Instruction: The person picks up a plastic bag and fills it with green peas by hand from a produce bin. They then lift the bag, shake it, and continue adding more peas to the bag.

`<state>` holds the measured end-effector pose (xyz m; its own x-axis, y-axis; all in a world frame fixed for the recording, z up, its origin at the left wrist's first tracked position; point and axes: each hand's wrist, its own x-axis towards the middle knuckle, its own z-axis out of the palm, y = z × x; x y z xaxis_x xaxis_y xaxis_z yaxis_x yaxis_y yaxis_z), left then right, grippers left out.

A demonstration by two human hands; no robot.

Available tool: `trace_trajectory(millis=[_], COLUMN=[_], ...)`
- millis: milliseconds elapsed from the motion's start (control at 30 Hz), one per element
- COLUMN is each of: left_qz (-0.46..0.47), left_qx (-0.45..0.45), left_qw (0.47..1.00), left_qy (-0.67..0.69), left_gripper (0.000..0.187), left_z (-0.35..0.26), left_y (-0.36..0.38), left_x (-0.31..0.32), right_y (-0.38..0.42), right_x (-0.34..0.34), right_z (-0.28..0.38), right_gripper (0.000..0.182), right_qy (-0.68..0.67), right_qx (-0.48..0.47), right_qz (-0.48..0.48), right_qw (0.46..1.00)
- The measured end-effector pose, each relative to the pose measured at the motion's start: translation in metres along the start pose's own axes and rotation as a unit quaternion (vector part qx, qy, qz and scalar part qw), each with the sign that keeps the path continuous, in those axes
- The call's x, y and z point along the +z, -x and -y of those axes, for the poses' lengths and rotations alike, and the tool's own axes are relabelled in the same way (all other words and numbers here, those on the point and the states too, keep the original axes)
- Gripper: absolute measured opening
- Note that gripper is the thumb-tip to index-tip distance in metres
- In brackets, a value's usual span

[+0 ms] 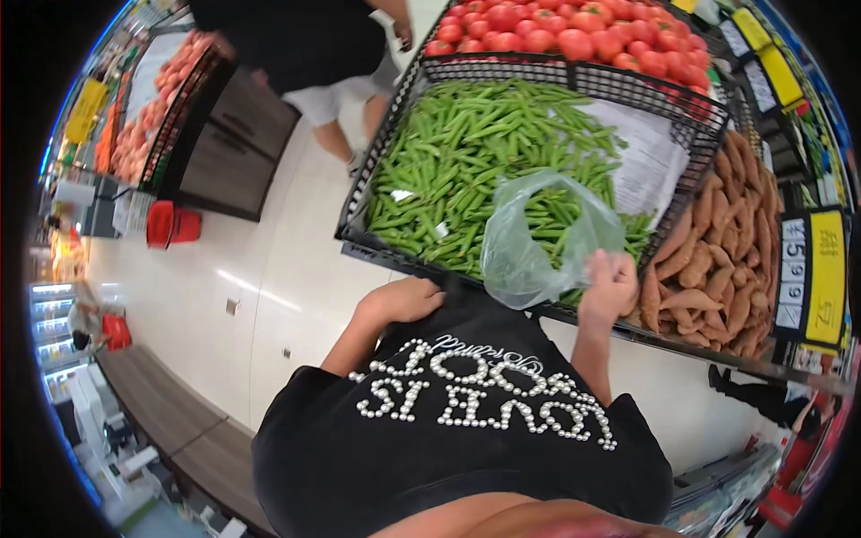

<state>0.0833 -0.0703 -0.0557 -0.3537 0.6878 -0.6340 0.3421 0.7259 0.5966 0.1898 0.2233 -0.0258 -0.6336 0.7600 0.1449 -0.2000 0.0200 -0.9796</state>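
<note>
My right hand (612, 283) is closed on the rim of a thin, clear plastic bag (511, 260). The bag's mouth gapes upward, over the front of a black mesh crate (357, 199) of green pea pods (466, 143). Some pods show through the opening. Against the front of my black shirt, close to the crate's near edge, rests my left hand (410, 299) with its fingers curled. What it may hold is hidden.
Tomatoes (538, 31) lie behind the pods, and sweet potatoes (713, 269) to the right, beside a yellow-and-black price sign (812, 278). A person in black (296, 40) stands at the upper left. A red basket (172, 224) sits near another produce stand.
</note>
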Motion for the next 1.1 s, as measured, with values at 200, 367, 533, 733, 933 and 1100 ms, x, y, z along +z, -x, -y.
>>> trace_trajectory(millis=[200,367,533,733,933,1100], left_qz=[-0.212,-0.217,-0.273,-0.399,-0.282,-0.194], left_qx=[0.279,0.509,0.247,0.337,0.205,0.210], left_qw=[0.879,0.811,0.921,0.817,0.912,0.939], left_qy=[0.324,0.192,-0.129,-0.244,-0.217,-0.191], left_gripper=[0.024,0.021,0.029,0.026,0.042,0.046], left_z=[-0.071,-0.136,-0.146,-0.126,-0.126,-0.138], left_y=[0.029,0.016,-0.108,-0.155,-0.174,-0.184], left_x=[-0.059,-0.076,-0.062,-0.022,-0.049,-0.048], right_y=[-0.017,-0.020,-0.012,-0.010,0.008,0.015], right_x=[0.012,0.027,0.017,0.007,0.013,0.018], right_z=[0.028,0.034,0.019,0.019,0.018,0.046], right_gripper=[0.032,0.034,0.034,0.034,0.029,0.026], right_qy=[-0.026,0.033,0.007,0.008,0.053,0.216], right_qx=[-0.023,-0.010,0.036,0.005,-0.016,-0.282], right_qz=[0.046,0.121,0.133,0.090,0.137,0.147], right_qw=[0.998,0.992,0.990,0.996,0.989,0.923])
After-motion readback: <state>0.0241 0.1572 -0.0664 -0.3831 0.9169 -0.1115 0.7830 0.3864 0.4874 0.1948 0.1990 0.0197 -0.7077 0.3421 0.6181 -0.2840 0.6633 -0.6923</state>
